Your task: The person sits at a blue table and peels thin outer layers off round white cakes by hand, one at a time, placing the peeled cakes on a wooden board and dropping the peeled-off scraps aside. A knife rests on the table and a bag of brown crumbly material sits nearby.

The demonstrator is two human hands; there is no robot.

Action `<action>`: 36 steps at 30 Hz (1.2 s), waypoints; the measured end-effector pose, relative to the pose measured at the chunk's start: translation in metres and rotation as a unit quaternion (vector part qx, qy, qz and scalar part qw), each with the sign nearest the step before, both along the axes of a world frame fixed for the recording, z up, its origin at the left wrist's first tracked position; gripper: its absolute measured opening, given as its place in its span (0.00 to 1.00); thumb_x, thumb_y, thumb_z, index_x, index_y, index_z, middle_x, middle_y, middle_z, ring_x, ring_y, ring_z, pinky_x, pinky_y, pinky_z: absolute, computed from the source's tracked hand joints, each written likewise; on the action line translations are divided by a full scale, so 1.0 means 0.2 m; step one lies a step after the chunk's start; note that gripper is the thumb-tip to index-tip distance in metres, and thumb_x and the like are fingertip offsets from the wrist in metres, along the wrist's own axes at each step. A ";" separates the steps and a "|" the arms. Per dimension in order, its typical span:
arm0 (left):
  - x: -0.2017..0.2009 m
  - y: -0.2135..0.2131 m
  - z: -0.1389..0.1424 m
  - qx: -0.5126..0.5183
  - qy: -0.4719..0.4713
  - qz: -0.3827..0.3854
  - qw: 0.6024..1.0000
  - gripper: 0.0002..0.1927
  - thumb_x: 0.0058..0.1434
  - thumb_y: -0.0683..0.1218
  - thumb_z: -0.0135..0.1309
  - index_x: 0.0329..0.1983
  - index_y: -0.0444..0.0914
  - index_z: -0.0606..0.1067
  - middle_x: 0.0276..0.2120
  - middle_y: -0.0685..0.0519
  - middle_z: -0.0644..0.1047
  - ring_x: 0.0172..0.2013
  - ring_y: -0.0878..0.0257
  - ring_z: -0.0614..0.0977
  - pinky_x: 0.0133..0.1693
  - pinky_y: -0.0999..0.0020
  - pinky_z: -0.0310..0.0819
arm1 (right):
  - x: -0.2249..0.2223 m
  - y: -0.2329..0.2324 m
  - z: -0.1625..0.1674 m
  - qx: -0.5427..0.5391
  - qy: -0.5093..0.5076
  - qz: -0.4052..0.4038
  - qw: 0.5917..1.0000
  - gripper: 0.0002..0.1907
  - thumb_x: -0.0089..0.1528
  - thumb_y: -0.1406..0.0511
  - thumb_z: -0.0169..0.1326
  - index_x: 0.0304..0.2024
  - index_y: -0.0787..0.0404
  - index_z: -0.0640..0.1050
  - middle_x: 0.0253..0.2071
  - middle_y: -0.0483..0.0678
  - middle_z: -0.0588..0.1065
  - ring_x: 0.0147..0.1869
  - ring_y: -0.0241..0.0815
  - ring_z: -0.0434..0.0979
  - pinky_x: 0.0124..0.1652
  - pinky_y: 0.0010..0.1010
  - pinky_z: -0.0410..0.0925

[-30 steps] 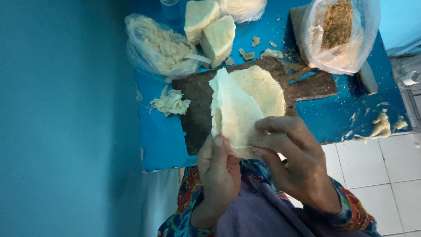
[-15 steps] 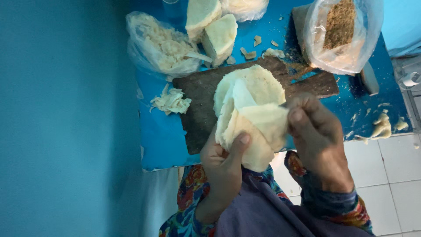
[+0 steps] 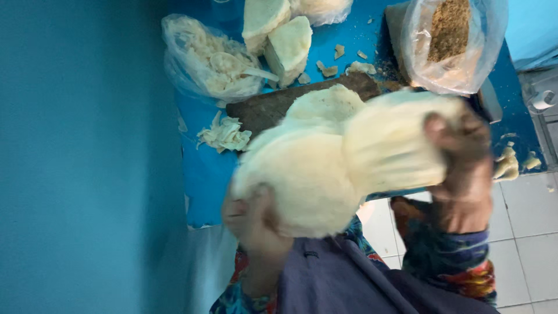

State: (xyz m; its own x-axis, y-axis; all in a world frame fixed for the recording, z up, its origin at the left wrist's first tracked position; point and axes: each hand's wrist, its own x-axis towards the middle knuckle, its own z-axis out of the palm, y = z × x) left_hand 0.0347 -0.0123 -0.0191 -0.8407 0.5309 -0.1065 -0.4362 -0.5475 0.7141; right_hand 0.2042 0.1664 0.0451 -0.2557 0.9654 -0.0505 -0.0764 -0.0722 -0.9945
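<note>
A clear bag of pale shreds (image 3: 212,61) lies at the table's (image 3: 203,168) left end, loose scraps (image 3: 224,134) below it. The left hand (image 3: 253,224) grips the lower edge of a cabbage head (image 3: 314,174) held above the dark cutting board (image 3: 273,107). The right hand (image 3: 459,163) pinches 1 outer leaf (image 3: 389,148), pulled away. It looks light, the leaves thin and easily torn, best taken at the thicker base. A bag of brown crumbs (image 3: 450,40) sits far right

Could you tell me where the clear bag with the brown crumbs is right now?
In the head view, the bag of brown crumbs sits at the top right on the blue table, just above the right hand.
</note>
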 end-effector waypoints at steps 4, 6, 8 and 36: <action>-0.16 -0.13 0.03 -0.006 -0.088 0.107 0.990 0.21 0.65 0.45 0.46 0.58 0.29 0.74 0.52 0.39 0.79 0.48 0.51 0.85 0.50 0.55 0.83 | 0.12 0.09 0.03 -0.024 0.104 -0.047 0.993 0.16 0.62 0.64 0.57 0.50 0.66 0.77 0.43 0.47 0.80 0.44 0.38 0.82 0.48 0.25 0.75; -0.21 -0.14 0.06 -0.023 -0.081 0.153 0.985 0.24 0.66 0.48 0.42 0.60 0.28 0.73 0.55 0.38 0.78 0.51 0.47 0.84 0.52 0.51 0.82 | 0.13 0.12 0.02 0.009 0.098 0.016 0.995 0.12 0.66 0.69 0.54 0.50 0.69 0.73 0.44 0.47 0.75 0.44 0.38 0.77 0.49 0.27 0.73; -0.24 -0.14 0.10 -0.049 -0.024 0.196 0.979 0.28 0.68 0.50 0.40 0.62 0.26 0.72 0.58 0.35 0.76 0.55 0.44 0.82 0.54 0.47 0.81 | 0.11 0.11 0.02 -0.001 0.081 0.047 0.996 0.13 0.67 0.69 0.54 0.53 0.69 0.73 0.43 0.47 0.74 0.43 0.37 0.75 0.46 0.26 0.71; -0.18 -0.10 0.21 -0.047 -0.030 0.010 0.998 0.28 0.68 0.50 0.41 0.68 0.31 0.67 0.56 0.36 0.77 0.53 0.45 0.82 0.50 0.48 0.82 | -0.20 -0.06 0.00 0.302 -0.447 0.077 0.838 0.24 0.65 0.63 0.62 0.62 0.60 0.72 0.48 0.56 0.77 0.39 0.47 0.80 0.36 0.41 0.72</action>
